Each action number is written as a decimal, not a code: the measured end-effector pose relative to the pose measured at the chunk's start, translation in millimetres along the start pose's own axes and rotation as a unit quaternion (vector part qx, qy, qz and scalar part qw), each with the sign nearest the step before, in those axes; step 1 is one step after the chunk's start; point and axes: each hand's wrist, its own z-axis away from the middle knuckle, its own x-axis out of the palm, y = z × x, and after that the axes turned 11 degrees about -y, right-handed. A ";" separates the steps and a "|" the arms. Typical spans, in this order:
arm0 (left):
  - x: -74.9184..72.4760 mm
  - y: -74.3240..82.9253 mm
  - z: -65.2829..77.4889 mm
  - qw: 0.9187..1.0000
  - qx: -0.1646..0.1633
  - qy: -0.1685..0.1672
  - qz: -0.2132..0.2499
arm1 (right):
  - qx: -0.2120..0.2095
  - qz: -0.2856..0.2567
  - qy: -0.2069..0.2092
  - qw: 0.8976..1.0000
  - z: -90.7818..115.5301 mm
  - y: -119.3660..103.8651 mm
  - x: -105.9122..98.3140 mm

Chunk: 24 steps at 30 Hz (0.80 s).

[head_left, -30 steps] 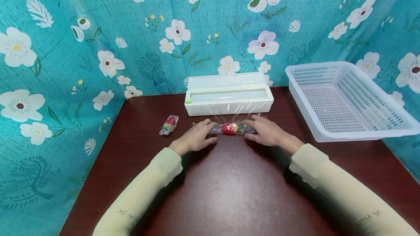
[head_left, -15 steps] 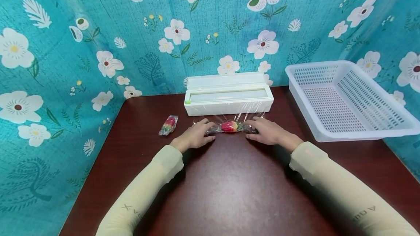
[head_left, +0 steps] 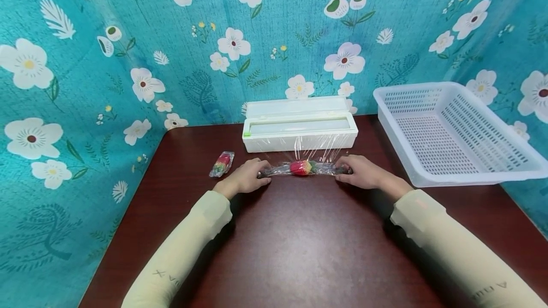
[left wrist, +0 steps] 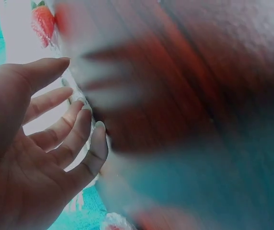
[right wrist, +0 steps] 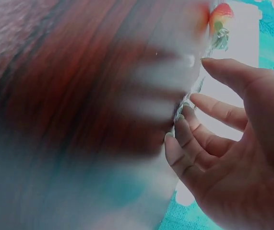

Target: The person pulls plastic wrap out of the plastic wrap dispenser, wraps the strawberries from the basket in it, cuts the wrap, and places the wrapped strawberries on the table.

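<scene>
A strawberry [head_left: 301, 168], red with a pale and green end, lies rolled in clear cling film [head_left: 327, 169] near the middle of the table. From it the film stretches back to a white cling film dispenser [head_left: 257, 144] with its lid up. My left hand [head_left: 248, 176] is at the film's left end, and my right hand [head_left: 361, 172] is at its right end. In the left wrist view the fingers [left wrist: 96, 153] are loosely bent against the film, the thumb apart from them. Likewise, the right wrist view has fingertips [right wrist: 169, 139] touching the film without a closed pinch.
Left of my left hand lies another film-wrapped strawberry [head_left: 222, 163]. A white slatted plastic basket [head_left: 479, 175] stands at the right of the dark red table [head_left: 291, 241]. Behind rises a teal flowered curtain [head_left: 274, 23].
My hands have moved apart, the left one leftward and the right one rightward, along the film. More of the twisted film ends shows on both sides of the strawberry.
</scene>
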 end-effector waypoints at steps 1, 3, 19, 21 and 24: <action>-0.4 -0.8 1.4 1.000 -0.002 0.001 0.000 | 0.004 0.000 0.000 1.000 1.4 0.2 -0.5; -1.4 -2.5 4.0 1.000 -0.007 -0.002 0.002 | 0.007 0.002 0.001 1.000 3.7 0.3 -1.4; -5.8 -11.4 18.2 1.000 -0.010 -0.004 0.010 | 0.033 0.005 -0.005 0.999 9.9 0.5 -3.9; -6.3 -13.3 18.0 1.000 -0.014 -0.008 0.011 | 0.033 0.005 -0.007 0.999 9.5 0.2 -4.4; -7.0 -15.1 18.2 1.000 -0.022 -0.014 0.016 | 0.037 0.004 -0.012 0.999 9.4 -1.0 -4.8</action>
